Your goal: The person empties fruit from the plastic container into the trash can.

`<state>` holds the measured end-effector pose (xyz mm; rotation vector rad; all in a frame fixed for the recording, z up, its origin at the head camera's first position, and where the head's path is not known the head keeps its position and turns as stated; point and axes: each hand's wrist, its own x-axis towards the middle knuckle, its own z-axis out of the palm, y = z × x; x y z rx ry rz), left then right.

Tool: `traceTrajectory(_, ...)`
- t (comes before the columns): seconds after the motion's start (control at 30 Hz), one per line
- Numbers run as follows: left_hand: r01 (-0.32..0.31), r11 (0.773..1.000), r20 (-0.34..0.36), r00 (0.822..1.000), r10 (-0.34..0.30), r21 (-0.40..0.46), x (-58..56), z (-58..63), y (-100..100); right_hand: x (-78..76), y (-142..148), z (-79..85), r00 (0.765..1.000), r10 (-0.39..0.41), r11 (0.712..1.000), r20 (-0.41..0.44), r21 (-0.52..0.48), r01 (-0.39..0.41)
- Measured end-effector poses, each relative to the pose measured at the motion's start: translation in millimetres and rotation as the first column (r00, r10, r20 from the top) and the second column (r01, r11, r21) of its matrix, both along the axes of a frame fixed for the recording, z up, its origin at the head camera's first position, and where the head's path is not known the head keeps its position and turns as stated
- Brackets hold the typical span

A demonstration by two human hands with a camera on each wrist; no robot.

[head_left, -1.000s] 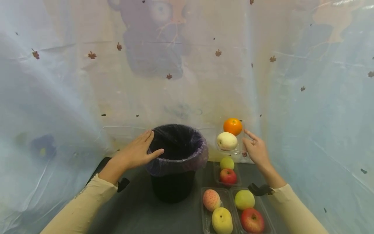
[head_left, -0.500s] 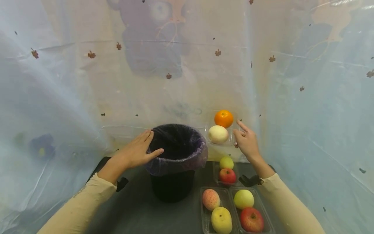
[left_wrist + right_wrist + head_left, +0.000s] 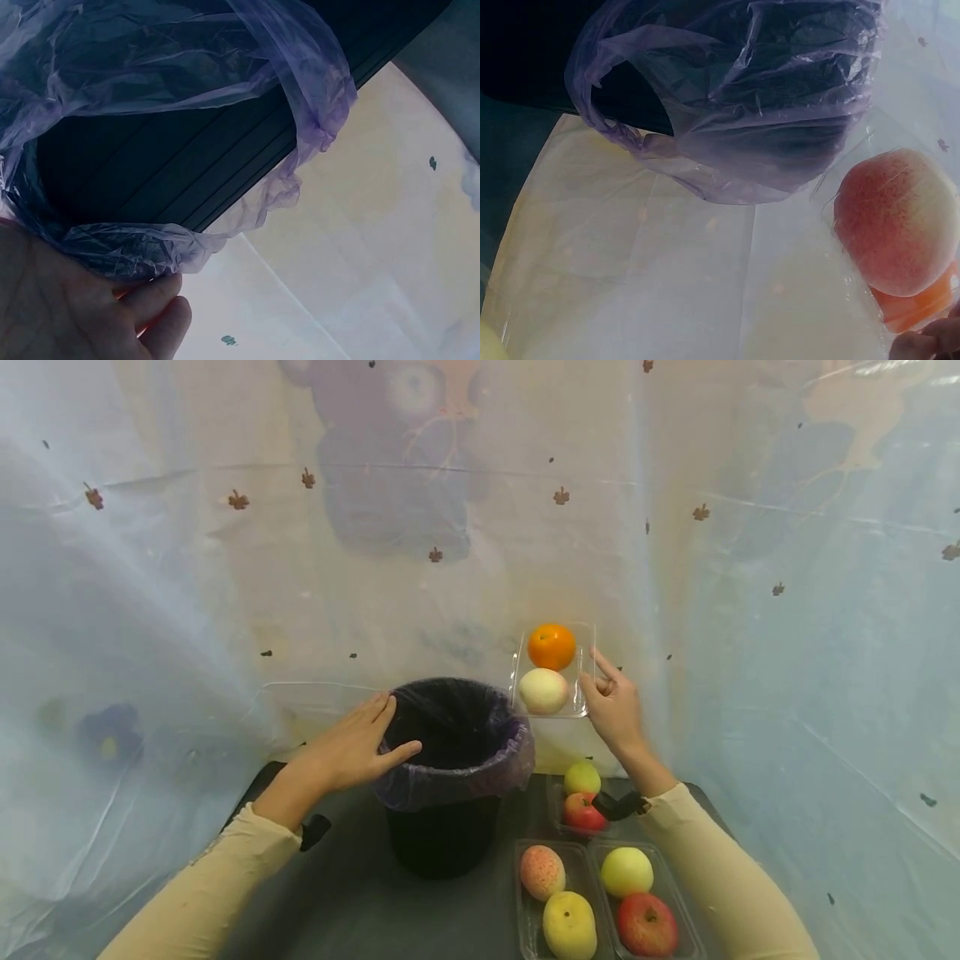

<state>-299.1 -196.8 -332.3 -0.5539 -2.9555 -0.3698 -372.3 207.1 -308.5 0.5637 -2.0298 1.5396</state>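
My left hand [image 3: 351, 745] rests at the left rim of a black bin [image 3: 444, 835] with its fingers extended. A thin purple bag [image 3: 517, 752] lines the bin and folds over its edge; the left wrist view shows the fingertips against the bag [image 3: 150, 244]. On the right, my right hand [image 3: 617, 710] pinches the side of a clear plastic tray [image 3: 577, 714], raised beside the bin's far right rim. Inside that tray lie an orange [image 3: 552, 647] and a pale peach [image 3: 543, 691]. From the right wrist, the peach [image 3: 896, 221] shows a red blush and partly covers the orange [image 3: 919, 304].
More clear trays sit on the dark table [image 3: 322, 902] right of the bin. One has a peach [image 3: 542, 872] and a yellow fruit [image 3: 570, 925]; another a green fruit [image 3: 627, 871] and a red apple [image 3: 648, 924]. A smaller tray [image 3: 558, 827] lies behind. A plastic sheet [image 3: 480, 593] hangs around.
My right hand has carried the tray with the orange and the pale peach leftward and up toward the bin's rim. The left hand has stayed in place at the rim.
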Motion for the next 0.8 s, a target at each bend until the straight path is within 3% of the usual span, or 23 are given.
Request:
traceTrajectory(0.17,0.003,1.0,0.003,1.0,-0.003,-0.007,-0.4,0.9,-0.1,14.4,-11.2,11.3,0.998,0.038,0.999,-0.056,-0.014,-0.039)
traceTrajectory(0.4,0.003,1.0,0.008,1.0,-0.003,-0.001,0.7,2.6,0.2,13.0,-19.2,11.3,0.992,0.054,0.997,-0.111,-0.048,-0.06)
traceTrajectory(0.63,0.004,1.0,0.016,1.0,-0.004,-0.001,0.6,2.5,0.6,-11.9,-17.2,-3.4,0.982,0.062,0.996,-0.177,-0.05,-0.072)
traceTrajectory(0.8,0.003,1.0,0.012,1.0,-0.003,0.0,1.0,2.4,0.5,-17.4,-18.4,-6.1,0.976,0.077,0.996,-0.204,-0.037,-0.086)
